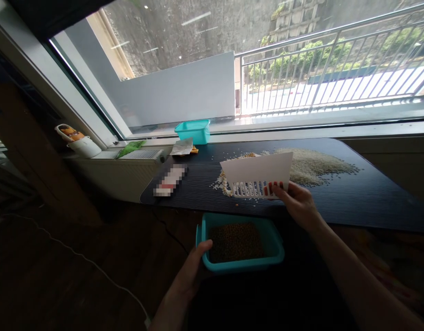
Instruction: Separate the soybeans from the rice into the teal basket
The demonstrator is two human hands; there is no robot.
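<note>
Behind the dark wood-grain surface [377, 200], a smooth teal bin [197, 134] is standing by the windowsill [287, 130]. My right grip [300, 202] is pinching tight a flat, slotted white panel [258, 169], partly blocking loosely heaped pale grains [313, 165]. Nearer me, my left grip [191, 267] is clamping a rectangular tub [241, 266] holding brown granules [237, 239].

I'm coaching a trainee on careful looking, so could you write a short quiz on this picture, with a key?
1. Which hand holds the slotted white sheet?
2. True or false: the large heap of pale grain lies mostly to the right of that sheet in the picture.
3. The left hand holds: (a) a white cable, (b) the nearer turquoise bin, (c) the sheet.

Key: 1. The right hand. 2. True. 3. b.
</note>
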